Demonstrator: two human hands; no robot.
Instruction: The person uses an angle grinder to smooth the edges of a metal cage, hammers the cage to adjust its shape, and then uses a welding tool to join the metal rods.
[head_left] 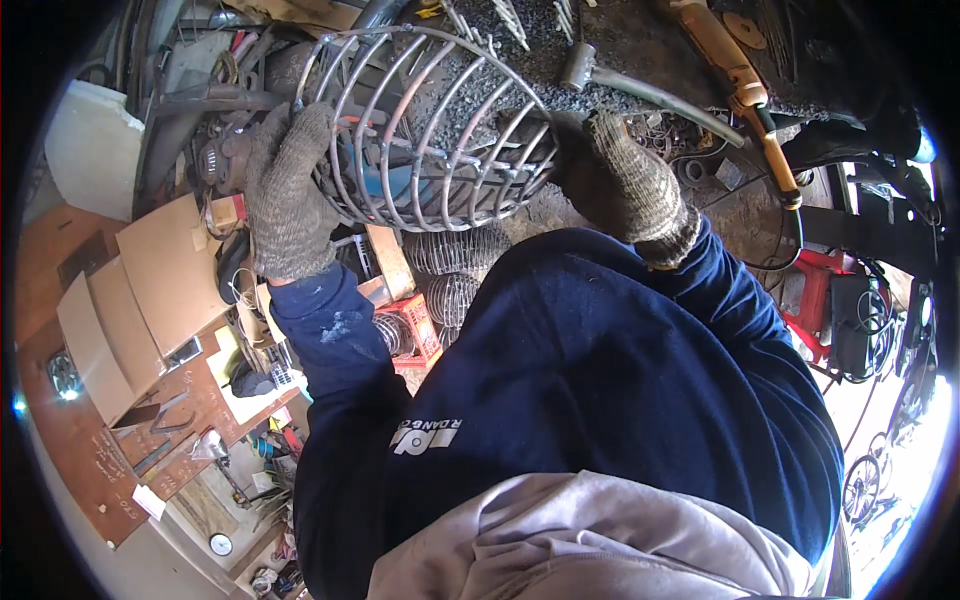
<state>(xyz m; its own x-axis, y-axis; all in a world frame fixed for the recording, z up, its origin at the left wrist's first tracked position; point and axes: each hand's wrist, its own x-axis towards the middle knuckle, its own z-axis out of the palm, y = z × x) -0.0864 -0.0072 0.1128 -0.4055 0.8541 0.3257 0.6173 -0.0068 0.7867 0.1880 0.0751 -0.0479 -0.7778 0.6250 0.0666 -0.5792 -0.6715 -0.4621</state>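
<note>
A round, open basket of bent metal rods is held up in front of me, tilted so that its wide rim faces away. Its rods are welded into a grid, and a few look coppery. My left hand, in a brown knit work glove, is closed on the rim at the left side. At the opposite side, my right hand, gloved the same way, grips the basket's edge; its fingertips are partly hidden in shadow. Just beyond the right hand a hammer lies on the dark, gritty work surface.
A long orange-brown tool with a cable lies at the far right. More wire baskets are stacked below, beside a red crate. An open cardboard box stands on a brown bench at left. Several metal rods lie at the far edge.
</note>
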